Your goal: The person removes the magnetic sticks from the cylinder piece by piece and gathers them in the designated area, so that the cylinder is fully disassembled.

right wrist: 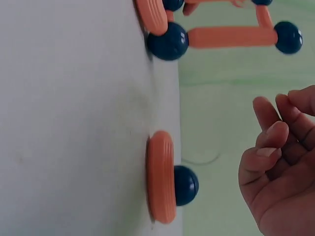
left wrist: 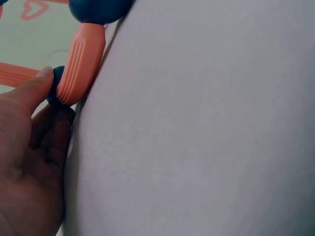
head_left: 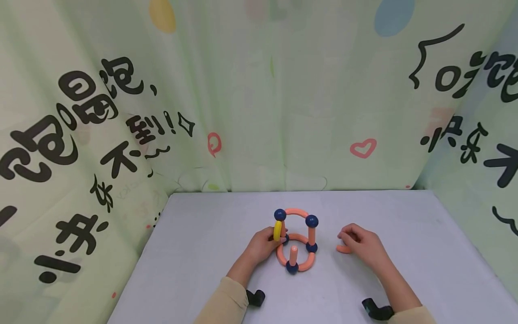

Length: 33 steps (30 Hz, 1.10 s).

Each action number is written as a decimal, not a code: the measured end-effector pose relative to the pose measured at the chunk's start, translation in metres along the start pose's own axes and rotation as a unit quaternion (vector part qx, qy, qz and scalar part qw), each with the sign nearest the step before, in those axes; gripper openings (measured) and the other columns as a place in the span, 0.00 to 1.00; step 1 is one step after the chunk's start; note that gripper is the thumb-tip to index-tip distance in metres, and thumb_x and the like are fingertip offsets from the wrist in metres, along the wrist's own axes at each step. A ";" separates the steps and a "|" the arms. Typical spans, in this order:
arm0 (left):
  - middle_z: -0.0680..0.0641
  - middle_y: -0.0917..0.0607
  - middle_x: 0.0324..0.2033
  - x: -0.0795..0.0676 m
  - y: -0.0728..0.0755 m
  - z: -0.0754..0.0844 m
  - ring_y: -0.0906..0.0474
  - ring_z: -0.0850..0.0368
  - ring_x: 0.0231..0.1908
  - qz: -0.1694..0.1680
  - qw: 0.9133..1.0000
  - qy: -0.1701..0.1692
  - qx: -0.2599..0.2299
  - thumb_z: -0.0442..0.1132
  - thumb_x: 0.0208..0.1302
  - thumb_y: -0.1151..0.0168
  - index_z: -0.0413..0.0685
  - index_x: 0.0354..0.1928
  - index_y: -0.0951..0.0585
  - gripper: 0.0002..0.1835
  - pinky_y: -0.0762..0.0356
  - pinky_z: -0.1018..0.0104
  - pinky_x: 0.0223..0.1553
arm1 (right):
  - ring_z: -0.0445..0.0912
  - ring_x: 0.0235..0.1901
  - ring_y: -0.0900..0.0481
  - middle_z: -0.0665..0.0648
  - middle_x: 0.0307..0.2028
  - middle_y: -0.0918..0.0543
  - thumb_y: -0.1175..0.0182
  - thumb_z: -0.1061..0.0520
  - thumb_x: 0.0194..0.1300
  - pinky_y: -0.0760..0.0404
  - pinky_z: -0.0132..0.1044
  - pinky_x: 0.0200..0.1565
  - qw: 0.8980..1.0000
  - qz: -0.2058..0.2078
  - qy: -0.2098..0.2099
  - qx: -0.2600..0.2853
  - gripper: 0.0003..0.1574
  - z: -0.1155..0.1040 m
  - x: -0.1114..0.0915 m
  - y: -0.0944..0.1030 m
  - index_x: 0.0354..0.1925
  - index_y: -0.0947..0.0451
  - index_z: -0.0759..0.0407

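A toy frame of dark blue balls and orange rods (head_left: 311,236) stands mid-table: a ring of curved rods at the bottom, upright rods above it, and one curved rod bridging two upper balls. My left hand (head_left: 262,245) is at its left side, pinching a lower blue ball (left wrist: 58,81) between thumb and fingers. A yellow curved rod (head_left: 277,231) hangs beneath the upper left ball (head_left: 280,214), close to those fingertips. To the right, my right hand (head_left: 362,245) holds nothing, its fingers loosely curled above a loose orange curved rod (right wrist: 161,177) on the table.
Beside the loose rod sits another blue ball (right wrist: 186,185), hidden by the hand in the head view. A short upright rod (head_left: 293,255) rises from the frame's front ball. Printed curtains (head_left: 259,112) close off the white table (head_left: 194,234) at back and sides.
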State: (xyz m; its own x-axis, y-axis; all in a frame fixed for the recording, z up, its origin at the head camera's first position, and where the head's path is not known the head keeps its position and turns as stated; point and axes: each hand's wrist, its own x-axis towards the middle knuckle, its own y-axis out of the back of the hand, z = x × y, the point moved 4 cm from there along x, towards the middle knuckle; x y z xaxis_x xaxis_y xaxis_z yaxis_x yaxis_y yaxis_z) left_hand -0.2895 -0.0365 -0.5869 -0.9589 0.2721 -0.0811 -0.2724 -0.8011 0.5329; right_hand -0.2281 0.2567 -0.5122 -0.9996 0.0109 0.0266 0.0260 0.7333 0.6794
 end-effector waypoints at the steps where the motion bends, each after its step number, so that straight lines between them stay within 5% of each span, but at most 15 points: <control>1: 0.61 0.14 0.48 0.000 0.000 0.000 0.20 0.56 0.54 0.001 1.000 0.000 0.000 0.55 0.65 0.37 0.68 0.48 0.17 0.11 0.23 0.50 0.59 | 0.42 0.31 0.27 0.57 0.37 0.15 0.42 0.48 0.72 0.26 0.31 0.31 1.000 -0.008 0.012 0.006 0.10 -0.006 -0.002 -0.004 0.43 0.20 0.52; 6: 0.62 0.15 0.41 0.002 0.000 0.001 0.21 0.60 0.47 -0.009 0.999 -0.007 -0.040 0.56 0.65 0.36 0.68 0.46 0.16 0.11 0.23 0.56 0.53 | 0.42 0.26 0.28 0.57 0.34 0.16 0.40 0.51 0.70 0.26 0.31 0.27 0.997 -0.060 0.041 0.034 0.06 -0.028 -0.011 -0.024 0.42 0.19 0.49; 11: 0.62 0.14 0.41 0.002 0.000 0.000 0.21 0.62 0.47 -0.011 0.999 -0.010 -0.044 0.58 0.64 0.37 0.66 0.46 0.16 0.13 0.22 0.57 0.51 | 0.45 0.21 0.26 0.59 0.37 0.16 0.39 0.47 0.70 0.24 0.34 0.22 0.987 -0.139 0.041 0.071 0.16 -0.038 -0.017 -0.047 0.52 0.21 0.48; 19: 0.60 0.14 0.43 0.001 0.001 0.000 0.20 0.57 0.49 -0.007 1.000 -0.014 -0.010 0.57 0.65 0.38 0.68 0.46 0.17 0.11 0.23 0.52 0.53 | 0.51 0.24 0.21 0.64 0.55 0.19 0.42 0.49 0.72 0.21 0.39 0.23 0.949 -0.255 0.034 0.180 0.28 -0.042 -0.025 -0.082 0.67 0.31 0.47; 26: 0.63 0.15 0.39 0.002 0.000 0.000 0.22 0.64 0.44 -0.009 0.999 -0.022 -0.023 0.56 0.65 0.36 0.69 0.46 0.17 0.10 0.23 0.60 0.50 | 0.45 0.20 0.23 0.60 0.25 0.20 0.44 0.47 0.73 0.17 0.40 0.27 0.928 -0.289 0.029 0.234 0.32 -0.039 -0.024 -0.102 0.70 0.35 0.55; 33: 0.59 0.15 0.41 0.001 0.001 0.001 0.20 0.61 0.44 -0.006 0.999 -0.033 -0.014 0.54 0.66 0.37 0.66 0.48 0.16 0.11 0.22 0.59 0.50 | 0.46 0.21 0.21 0.58 0.26 0.19 0.43 0.44 0.72 0.17 0.40 0.29 0.928 -0.273 0.017 0.252 0.25 -0.040 -0.023 -0.111 0.59 0.26 0.56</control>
State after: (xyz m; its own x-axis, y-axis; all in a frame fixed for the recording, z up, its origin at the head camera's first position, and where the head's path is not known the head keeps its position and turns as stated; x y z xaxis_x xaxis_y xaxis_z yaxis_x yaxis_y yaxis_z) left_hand -0.2908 -0.0371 -0.5857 -0.9484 0.3156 -0.0303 -0.2864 -0.8119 0.5087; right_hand -0.2078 0.1482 -0.5587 -0.8615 -0.4704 -0.1914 -0.5011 0.8486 0.1697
